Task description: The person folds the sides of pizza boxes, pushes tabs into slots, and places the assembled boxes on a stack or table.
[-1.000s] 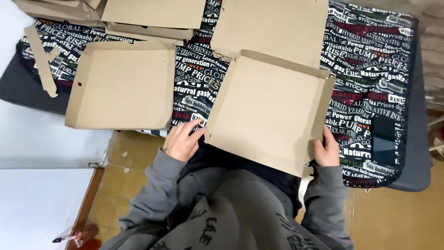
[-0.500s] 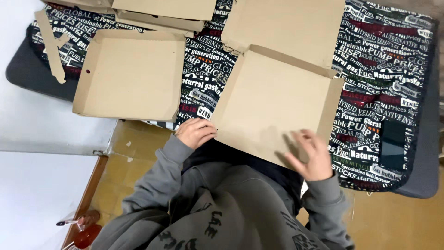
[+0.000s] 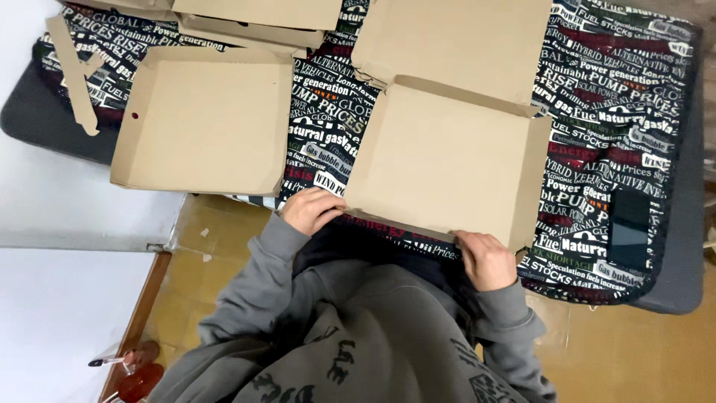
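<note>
A flat brown cardboard box (image 3: 447, 160) with low folded sides lies tilted on a printed black cloth (image 3: 597, 149) in front of me. My left hand (image 3: 312, 210) grips the box's near left corner. My right hand (image 3: 486, 260) holds the near edge by the right corner, fingers curled over the flap. Grey sleeves cover both my arms.
A second open cardboard box (image 3: 205, 123) lies to the left, partly over the table edge. More flat cardboard sheets (image 3: 455, 37) sit at the back. A cardboard strip (image 3: 71, 71) lies far left. A dark phone (image 3: 630, 227) rests on the cloth at right.
My right hand slid from the box's right side onto the panel, then down to the near edge. The box has turned a little flatter. My left hand stayed at the near left corner.
</note>
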